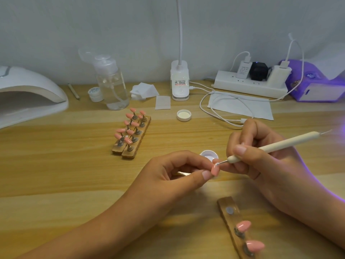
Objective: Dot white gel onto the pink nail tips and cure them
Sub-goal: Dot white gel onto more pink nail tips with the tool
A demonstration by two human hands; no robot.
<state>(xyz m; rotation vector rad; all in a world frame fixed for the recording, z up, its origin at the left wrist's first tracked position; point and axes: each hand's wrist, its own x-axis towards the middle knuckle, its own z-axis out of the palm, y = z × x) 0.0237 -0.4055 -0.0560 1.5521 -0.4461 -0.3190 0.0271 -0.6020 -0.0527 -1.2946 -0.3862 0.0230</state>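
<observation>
Nothing legible: blurred print on lamp base label (179, 83), charger (244, 69) and jar lid (93, 90) (all by the tabletop's (56, 165) far edge).

Pinched a glossy pink oval nail tip (215, 170) in the left hand (173, 176). Gripped a slim cream dotting pen (280, 144) in the right hand (261, 163), with fine metal point on that tip, beside a small white dish (210, 153).

Pink nail tip (215, 170); white dotting tool (270, 146)

A pale wall (74, 25) rises behind the light wooden table (56, 174).
</observation>
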